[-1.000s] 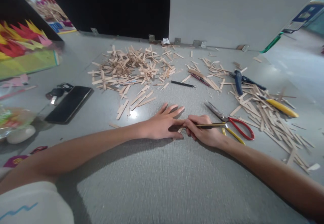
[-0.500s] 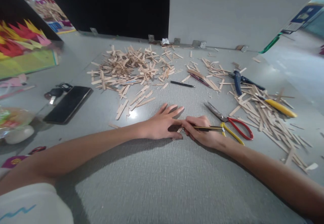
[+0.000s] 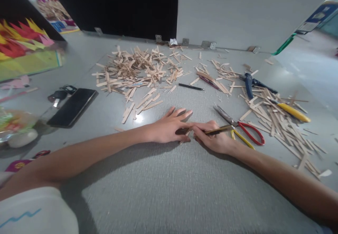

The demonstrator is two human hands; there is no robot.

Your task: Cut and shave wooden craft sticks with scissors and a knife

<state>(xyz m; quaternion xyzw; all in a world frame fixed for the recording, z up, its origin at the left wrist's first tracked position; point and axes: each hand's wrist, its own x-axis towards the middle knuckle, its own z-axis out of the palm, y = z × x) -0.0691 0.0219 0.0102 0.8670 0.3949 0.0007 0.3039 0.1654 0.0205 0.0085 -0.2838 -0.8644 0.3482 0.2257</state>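
Holding slim blk/yellow tool [image 3: 220,130] in tightly curled R hand [image 3: 208,135], over grey table [image 3: 169,191], close by wood stick [image 3: 188,132] btwn thumb & forefinger of splayed L hand [image 3: 169,128]; can't tell if pinning it. Best worked pressed flat, w/ L fingertips clear of hidden tool tip. Pointing R & slightly away at tool's rear end, w/ long axis approx. sideways; slanting away to R in stick's visible bit.

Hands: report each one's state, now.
Left hand: open, spread, a stick in the gap beside its thumb.
Right hand: closed, holding a black-and-yellow tool.
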